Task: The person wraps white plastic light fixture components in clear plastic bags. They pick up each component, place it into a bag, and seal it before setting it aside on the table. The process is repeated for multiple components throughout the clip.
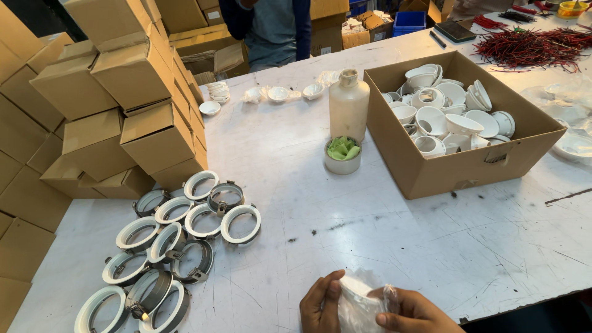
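Plastic-wrapped white part [361,302] sits pinched between curled fingers of left hand [320,303] and right hand [414,313].

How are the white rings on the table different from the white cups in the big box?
The white rings lie flat on the bare table at the left, while the white cups are heaped in the cardboard box at the right. The rings are open hoops with metal clips; the cups are deeper bowl shapes. The rings lie side by side, some overlapping; the cups tilt every way. Both are round and white.
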